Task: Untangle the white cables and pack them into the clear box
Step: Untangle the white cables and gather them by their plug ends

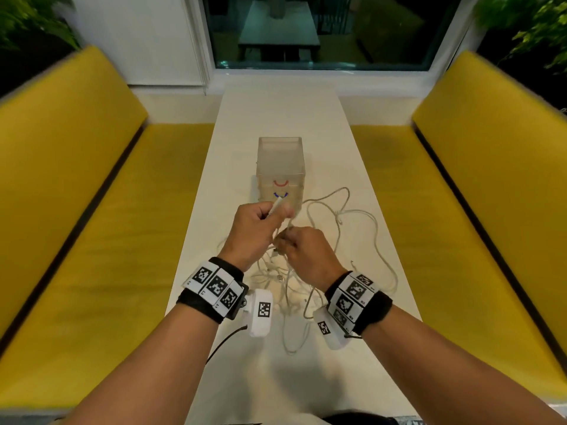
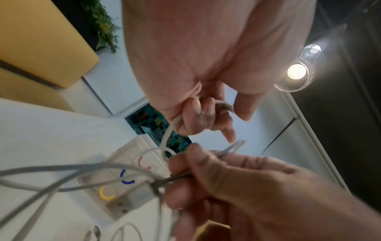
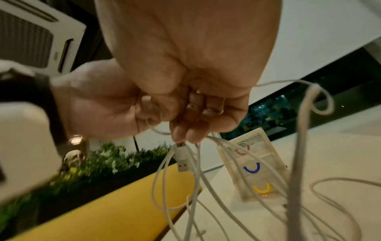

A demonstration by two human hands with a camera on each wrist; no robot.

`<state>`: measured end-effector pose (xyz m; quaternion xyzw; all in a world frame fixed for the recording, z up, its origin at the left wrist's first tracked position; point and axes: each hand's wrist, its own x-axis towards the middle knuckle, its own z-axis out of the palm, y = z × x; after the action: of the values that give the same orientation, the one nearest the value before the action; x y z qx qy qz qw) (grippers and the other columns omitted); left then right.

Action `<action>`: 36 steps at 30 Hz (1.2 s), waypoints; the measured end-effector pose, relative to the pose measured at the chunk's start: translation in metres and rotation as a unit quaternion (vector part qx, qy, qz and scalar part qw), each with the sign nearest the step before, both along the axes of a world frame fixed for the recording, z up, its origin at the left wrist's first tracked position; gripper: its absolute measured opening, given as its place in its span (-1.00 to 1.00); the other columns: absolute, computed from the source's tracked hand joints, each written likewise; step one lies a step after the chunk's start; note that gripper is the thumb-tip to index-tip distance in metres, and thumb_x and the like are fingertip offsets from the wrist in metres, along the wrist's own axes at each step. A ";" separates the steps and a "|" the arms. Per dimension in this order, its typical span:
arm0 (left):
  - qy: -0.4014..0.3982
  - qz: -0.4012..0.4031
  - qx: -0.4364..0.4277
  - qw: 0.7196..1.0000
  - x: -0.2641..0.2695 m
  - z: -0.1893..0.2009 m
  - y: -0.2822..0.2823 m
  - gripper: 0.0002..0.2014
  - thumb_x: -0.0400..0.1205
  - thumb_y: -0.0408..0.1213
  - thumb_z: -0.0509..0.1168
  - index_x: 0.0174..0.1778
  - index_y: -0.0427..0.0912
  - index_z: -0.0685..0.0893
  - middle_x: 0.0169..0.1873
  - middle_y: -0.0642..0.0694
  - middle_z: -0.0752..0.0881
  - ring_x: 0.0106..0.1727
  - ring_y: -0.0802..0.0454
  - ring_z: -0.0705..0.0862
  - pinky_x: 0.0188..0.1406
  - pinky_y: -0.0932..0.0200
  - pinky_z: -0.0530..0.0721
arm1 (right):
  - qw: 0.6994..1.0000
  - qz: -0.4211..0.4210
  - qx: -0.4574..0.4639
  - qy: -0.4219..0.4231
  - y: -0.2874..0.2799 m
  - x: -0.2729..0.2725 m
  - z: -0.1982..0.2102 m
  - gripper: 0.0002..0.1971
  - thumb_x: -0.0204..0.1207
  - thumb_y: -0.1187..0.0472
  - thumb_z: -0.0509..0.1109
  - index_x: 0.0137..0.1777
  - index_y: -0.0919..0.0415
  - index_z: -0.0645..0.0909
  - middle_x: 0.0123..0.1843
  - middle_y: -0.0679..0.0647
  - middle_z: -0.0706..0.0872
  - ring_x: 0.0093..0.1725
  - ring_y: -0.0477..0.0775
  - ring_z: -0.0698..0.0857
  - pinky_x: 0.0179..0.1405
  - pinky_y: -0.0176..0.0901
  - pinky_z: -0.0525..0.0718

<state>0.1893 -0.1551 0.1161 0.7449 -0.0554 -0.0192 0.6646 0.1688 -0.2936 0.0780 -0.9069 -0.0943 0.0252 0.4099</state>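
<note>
A tangle of white cables [image 1: 343, 216] lies on the white table [image 1: 276, 118], its loops spreading right of my hands. My left hand [image 1: 260, 219] is raised above the tangle and grips one white cable [image 2: 171, 130] in curled fingers. Just below it, my right hand [image 1: 294, 243] pinches a bunch of strands [image 3: 198, 163], and a USB plug [image 3: 182, 161] hangs under its fingertips. The clear box [image 1: 280, 170] stands upright just beyond both hands, with red, blue and yellow arcs [image 3: 252, 168] on its front.
Yellow bench cushions [image 1: 92, 210] flank the narrow table on both sides. A window [image 1: 322, 32] sits at the far end. More cable loops [image 1: 294, 332] trail toward the near edge between my wrists.
</note>
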 end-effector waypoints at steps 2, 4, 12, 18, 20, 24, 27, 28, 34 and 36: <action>-0.007 0.042 -0.014 0.999 0.004 -0.007 0.007 -0.70 0.76 -0.10 0.30 -0.08 -0.17 0.87 -0.42 -0.12 0.43 -0.48 0.06 0.33 -0.47 0.31 0.40 | 0.995 -0.038 0.089 0.031 -0.003 0.003 0.006 -0.71 0.70 0.15 0.29 -0.19 0.22 0.74 -0.34 -0.02 0.81 -0.31 -0.03 0.74 -0.22 -0.07 0.67; -0.019 0.053 -0.020 0.998 0.006 -0.012 0.015 -0.68 0.78 -0.09 0.27 -0.11 -0.14 0.87 -0.41 -0.08 0.44 -0.46 0.08 0.35 -0.44 0.27 0.39 | 0.959 -0.083 0.230 0.141 -0.008 0.003 0.015 -0.62 0.77 0.07 0.22 -0.21 0.26 0.65 -0.42 0.09 0.75 -0.47 0.06 0.67 -0.47 -0.14 0.56; -0.025 0.003 -0.021 0.999 0.000 -0.019 0.012 -0.65 0.75 -0.02 0.26 -0.17 -0.08 0.86 -0.35 -0.09 0.52 -0.33 0.02 0.42 -0.32 0.25 0.41 | 0.958 0.068 0.067 0.269 -0.033 0.005 0.040 -0.56 0.72 -0.01 0.29 -0.16 0.38 0.72 -0.35 0.18 0.80 -0.56 0.05 0.50 -0.59 -0.25 0.45; 0.041 0.005 -0.126 0.991 -0.003 -0.017 0.009 -0.71 0.71 -0.20 0.18 -0.08 -0.27 0.77 -0.36 -0.02 0.50 -0.38 0.14 0.37 -0.33 0.16 0.33 | 0.845 -0.011 0.464 0.265 -0.040 0.010 0.045 -0.80 0.76 0.23 0.23 0.03 0.32 0.63 -0.16 0.21 0.76 -0.40 0.05 0.62 -0.50 -0.18 0.53; 0.054 -0.006 -0.168 0.984 -0.007 -0.015 0.004 -0.71 0.54 -0.21 0.19 -0.04 -0.25 0.76 -0.37 -0.03 0.50 -0.38 0.12 0.34 -0.34 0.13 0.31 | 0.799 -0.029 0.540 0.261 -0.038 0.011 0.048 -0.82 0.74 0.26 0.24 0.12 0.32 0.64 -0.10 0.17 0.80 -0.31 0.03 0.68 -0.42 -0.21 0.58; 0.001 0.008 -0.171 0.985 -0.016 -0.013 -0.009 -0.72 0.53 -0.12 0.32 0.03 -0.18 0.78 -0.37 0.03 0.63 -0.37 0.09 0.42 -0.38 0.18 0.42 | 0.763 -0.013 0.580 0.285 -0.024 0.008 0.051 -0.67 0.69 0.25 0.26 0.35 0.38 0.65 -0.03 0.10 0.82 -0.22 -0.06 0.74 -0.36 -0.28 0.62; -0.044 0.051 -0.145 0.987 -0.017 -0.009 -0.019 -0.81 0.76 -0.24 0.29 -0.03 -0.20 0.79 -0.18 -0.02 0.82 -0.29 0.14 0.68 -0.26 0.26 0.59 | 0.747 -0.023 0.599 0.288 -0.016 0.006 0.050 -0.63 0.64 0.23 0.32 0.38 0.36 0.65 -0.02 0.07 0.84 -0.22 -0.09 0.74 -0.38 -0.30 0.59; -0.050 0.059 -0.142 0.987 -0.016 -0.008 -0.021 -0.80 0.78 -0.30 0.27 -0.02 -0.24 0.79 -0.13 -0.05 0.84 -0.23 0.15 0.75 -0.21 0.27 0.64 | 0.752 -0.033 0.592 0.290 -0.016 0.005 0.049 -0.69 0.66 0.22 0.32 0.31 0.31 0.71 -0.05 0.05 0.83 -0.24 -0.09 0.72 -0.39 -0.29 0.57; -0.034 0.110 -0.154 0.981 -0.012 -0.003 -0.015 -0.69 0.76 -0.17 0.29 -0.27 -0.01 0.81 -0.36 -0.20 0.62 -0.42 -0.05 0.38 -0.45 0.15 0.40 | 0.941 -0.114 0.272 0.169 -0.025 -0.001 0.043 -0.72 0.53 0.01 0.55 -0.23 0.18 0.62 -0.38 0.05 0.64 -0.43 0.00 0.53 -0.46 -0.11 0.43; -0.020 0.108 -0.173 0.979 -0.010 0.000 -0.015 -0.67 0.74 -0.07 0.29 -0.32 -0.01 0.79 -0.42 -0.05 0.64 -0.42 0.02 0.41 -0.40 0.14 0.42 | 0.975 -0.132 0.180 0.009 -0.024 -0.002 0.038 -0.77 0.46 0.05 0.60 -0.20 0.07 0.58 -0.26 -0.04 0.65 -0.32 -0.09 0.54 -0.28 -0.21 0.53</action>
<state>0.1794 -0.1697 0.1163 0.6207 0.0092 0.0772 0.7802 0.1665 -0.3178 0.1164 -0.8224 0.0265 -0.0385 0.5671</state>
